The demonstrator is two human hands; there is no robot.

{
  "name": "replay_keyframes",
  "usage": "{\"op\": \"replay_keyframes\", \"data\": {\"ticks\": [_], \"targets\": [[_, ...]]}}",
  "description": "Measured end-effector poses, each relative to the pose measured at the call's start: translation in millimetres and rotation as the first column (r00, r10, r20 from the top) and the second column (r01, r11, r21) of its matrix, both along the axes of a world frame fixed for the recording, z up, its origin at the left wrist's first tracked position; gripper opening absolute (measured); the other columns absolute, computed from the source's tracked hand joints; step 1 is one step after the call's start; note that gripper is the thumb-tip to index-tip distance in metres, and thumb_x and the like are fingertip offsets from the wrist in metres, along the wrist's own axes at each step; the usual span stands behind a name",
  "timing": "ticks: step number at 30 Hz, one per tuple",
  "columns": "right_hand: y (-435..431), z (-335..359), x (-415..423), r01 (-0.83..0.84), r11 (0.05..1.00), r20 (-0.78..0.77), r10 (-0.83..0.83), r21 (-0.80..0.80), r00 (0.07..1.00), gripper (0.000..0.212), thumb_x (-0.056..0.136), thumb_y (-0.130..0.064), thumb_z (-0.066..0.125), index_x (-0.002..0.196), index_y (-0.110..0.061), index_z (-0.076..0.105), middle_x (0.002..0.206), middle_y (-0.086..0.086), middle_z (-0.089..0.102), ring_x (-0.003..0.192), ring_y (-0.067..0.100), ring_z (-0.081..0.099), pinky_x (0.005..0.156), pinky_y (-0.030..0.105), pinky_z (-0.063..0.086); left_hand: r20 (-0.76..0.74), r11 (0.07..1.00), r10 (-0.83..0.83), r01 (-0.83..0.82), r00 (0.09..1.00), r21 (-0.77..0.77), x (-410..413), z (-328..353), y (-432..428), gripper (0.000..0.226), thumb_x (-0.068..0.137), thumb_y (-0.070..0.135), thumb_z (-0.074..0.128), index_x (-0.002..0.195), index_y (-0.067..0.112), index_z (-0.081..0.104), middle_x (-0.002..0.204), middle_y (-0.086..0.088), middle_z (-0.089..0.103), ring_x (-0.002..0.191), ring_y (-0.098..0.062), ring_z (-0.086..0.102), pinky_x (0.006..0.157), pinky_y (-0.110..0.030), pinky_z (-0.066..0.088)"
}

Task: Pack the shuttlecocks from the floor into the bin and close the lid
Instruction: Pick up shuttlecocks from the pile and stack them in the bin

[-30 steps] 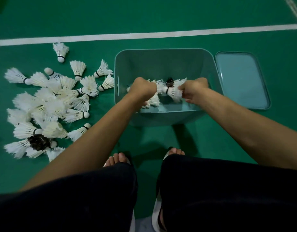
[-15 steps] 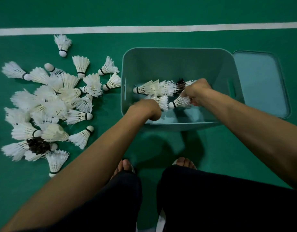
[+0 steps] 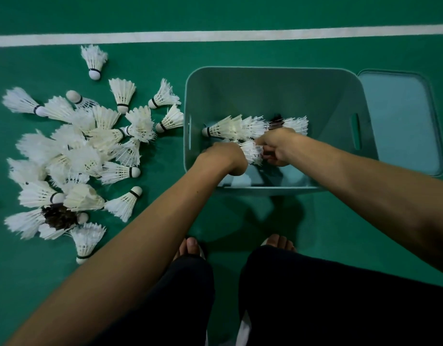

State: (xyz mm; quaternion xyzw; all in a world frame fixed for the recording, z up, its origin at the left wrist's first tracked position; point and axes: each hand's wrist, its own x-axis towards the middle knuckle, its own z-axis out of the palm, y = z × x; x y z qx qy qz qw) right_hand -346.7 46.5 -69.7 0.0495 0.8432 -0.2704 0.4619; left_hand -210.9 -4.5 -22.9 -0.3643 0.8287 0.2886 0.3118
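Note:
The teal bin [image 3: 265, 70] stands open on the green floor, with several white shuttlecocks [image 3: 236, 127] lying along its bottom. Both my hands reach down inside it. My left hand [image 3: 225, 158] is curled over the cork end of a white shuttlecock [image 3: 251, 151], and its fingers are hidden. My right hand [image 3: 278, 146] curls its fingers against the feather end of that same shuttlecock. A large pile of shuttlecocks [image 3: 73, 156], white with one dark-feathered, lies on the floor left of the bin. The lid [image 3: 400, 121] lies flat on the floor right of the bin.
A white court line [image 3: 215, 36] crosses the floor beyond the bin. My bare toes [image 3: 190, 245] and dark-clad knees are just in front of the bin. One shuttlecock [image 3: 94, 59] lies apart at the top of the pile.
Both hands have gone lower into the bin and closer together. The bundles they held a second ago now lie on the bin's bottom. The floor pile has not moved.

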Motion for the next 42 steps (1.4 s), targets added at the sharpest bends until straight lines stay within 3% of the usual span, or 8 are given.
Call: {"op": "replay_keyframes", "data": {"ticks": [5,12,19,24,30,33,38,42], "targets": [[8.3,7.6,-7.5,-0.131,0.988,-0.18,0.113,-0.087,0.977,0.034,0.091,-0.036,0.072,0.081,-0.005,0.065,0.07,0.012,0.074,0.051,0.022,0.065,0.051,0.031,0.054,-0.137,0.998,0.065,-0.067,0.988,-0.006,6.5,15.2,0.8,0.048,0.092,0.004,0.042,0.136,0.013,0.06,0.146,-0.013,0.055,0.106,-0.025,0.054,0.098,-0.037,0.047],[25.9,91.5,28.9,-0.4,0.91,-0.737,0.2,-0.104,0.645,0.05,0.096,-0.04,0.055,0.066,-0.001,0.068,0.064,0.012,0.07,0.065,0.028,0.067,0.072,0.035,0.056,-0.623,0.965,0.155,-0.254,0.766,-0.072,42.2,64.6,7.5,0.048,0.087,0.008,0.049,0.129,0.022,0.067,0.126,-0.007,0.068,0.105,-0.024,0.064,0.094,-0.037,0.054],[49.1,149.6,167.8,-0.653,0.451,-0.706,0.068,-0.609,0.705,0.041,0.1,-0.024,0.057,0.066,-0.008,0.072,0.05,0.0,0.065,0.043,0.009,0.058,0.051,0.029,0.047,-0.853,0.76,0.381,-0.647,0.356,0.069,167.2,71.6,9.4,0.028,0.076,-0.001,0.051,0.086,0.015,0.07,0.082,0.005,0.07,0.08,-0.013,0.066,0.067,-0.028,0.055],[59.6,106.5,220.8,-0.909,0.126,-0.723,0.566,-0.398,0.395,0.023,0.094,-0.023,0.064,0.077,-0.013,0.074,0.063,-0.001,0.071,0.054,0.013,0.062,0.055,0.03,0.049,-0.582,0.301,0.762,-0.951,0.284,-0.07,270.2,10.5,24.2,0.021,0.078,0.012,0.055,0.092,0.016,0.071,0.087,-0.001,0.069,0.091,-0.028,0.065,0.074,-0.031,0.044],[48.0,42.3,249.4,-0.912,-0.255,-0.566,0.72,0.322,-0.401,0.043,0.089,-0.029,0.061,0.132,-0.024,0.063,0.144,0.015,0.043,0.127,0.033,0.043,0.081,0.04,0.046,-0.328,0.347,0.834,-0.883,0.445,-0.316,294.4,-51.4,53.8,0.053,0.073,0.02,0.071,0.119,0.013,0.046,0.126,-0.017,0.04,0.112,-0.041,0.046,0.091,-0.05,0.044],[40.6,28.8,258.0,-0.863,-0.287,-0.52,0.704,0.415,-0.484,0.059,0.085,-0.022,0.071,0.14,-0.015,0.054,0.163,0.023,0.018,0.144,0.042,0.026,0.101,0.051,0.045,-0.419,0.321,0.77,-0.859,0.481,-0.398,290.8,-71.9,56.7,0.056,0.073,0.021,0.076,0.119,0.014,0.046,0.125,-0.017,0.04,0.105,-0.042,0.049,0.081,-0.05,0.048],[25.6,22.2,244.9,-0.893,-0.18,-0.57,0.714,0.411,-0.407,0.053,0.079,0.004,0.065,0.13,-0.007,0.053,0.145,0.02,0.039,0.13,0.038,0.039,0.092,0.047,0.05,-0.526,0.247,0.726,-0.882,0.442,-0.4,287.8,-70.2,50.8,0.039,0.071,0.009,0.069,0.102,0.013,0.046,0.105,-0.011,0.056,0.088,-0.033,0.058,0.095,-0.052,0.045],[21.2,5.5,228.1,-0.878,-0.219,-0.627,0.628,0.426,-0.461,0.058,0.077,0.005,0.067,0.131,-0.01,0.053,0.14,0.017,0.044,0.122,0.036,0.045,0.085,0.047,0.052,-0.584,0.299,0.736,-0.939,0.342,-0.173,275.2,-49.9,54.3,0.048,0.071,0.014,0.065,0.111,0.017,0.038,0.079,-0.005,0.061,0.068,-0.033,0.058,0.067,-0.04,0.046]]}}
